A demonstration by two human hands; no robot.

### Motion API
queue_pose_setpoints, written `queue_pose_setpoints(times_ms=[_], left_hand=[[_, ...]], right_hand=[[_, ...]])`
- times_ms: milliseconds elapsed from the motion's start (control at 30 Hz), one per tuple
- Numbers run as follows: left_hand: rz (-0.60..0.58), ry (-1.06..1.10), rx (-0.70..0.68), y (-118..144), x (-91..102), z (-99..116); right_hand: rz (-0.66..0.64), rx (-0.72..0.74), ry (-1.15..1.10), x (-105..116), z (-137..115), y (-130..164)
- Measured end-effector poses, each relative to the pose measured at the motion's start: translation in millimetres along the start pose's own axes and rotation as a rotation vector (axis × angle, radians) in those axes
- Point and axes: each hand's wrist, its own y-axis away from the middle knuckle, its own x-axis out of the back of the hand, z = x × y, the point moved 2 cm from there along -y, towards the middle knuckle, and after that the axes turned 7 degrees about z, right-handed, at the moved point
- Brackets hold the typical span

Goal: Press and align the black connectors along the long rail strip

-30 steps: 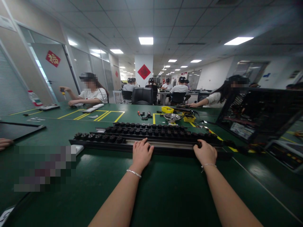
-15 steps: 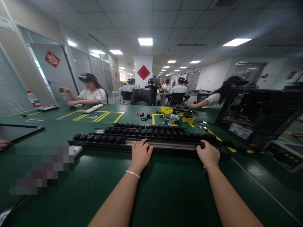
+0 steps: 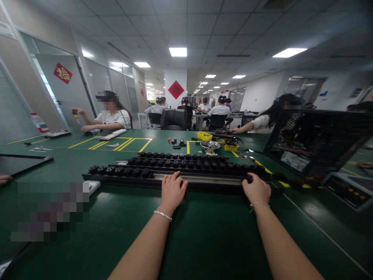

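Observation:
A long black rail [image 3: 210,188] lies across the green table in front of me, with a bare metallic channel along its middle. Several round black pieces [image 3: 128,172] sit in a row in its left part. My left hand [image 3: 173,191] rests on the rail's near edge, fingers spread over the channel and nothing visible in them. At the right end of the channel, my right hand [image 3: 256,189] has thumb and fingers closed on a small black round piece [image 3: 249,179]. Its underside is hidden. More rails with black pieces [image 3: 175,163] lie right behind.
An open computer case [image 3: 309,144] and a metal box [image 3: 349,190] stand at right. Behind the rails are a metal bowl [image 3: 210,145], a yellow bin [image 3: 204,136] and loose connectors [image 3: 176,144]. A co-worker [image 3: 112,116] sits far left, holding a screwdriver [image 3: 75,113]; another person reaches in at right.
Both of my hands stay in the same places on the rail. The view has shifted very slightly; nothing is taken up or let go.

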Motion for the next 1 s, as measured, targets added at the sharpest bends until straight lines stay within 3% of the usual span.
queue_pose_setpoints(times_ms=[1000], left_hand=[[-0.016,0.007,0.023,-1.0,0.6,0.7]], right_hand=[[0.034,-0.044,0.017,3.7,12.8,-6.6]])
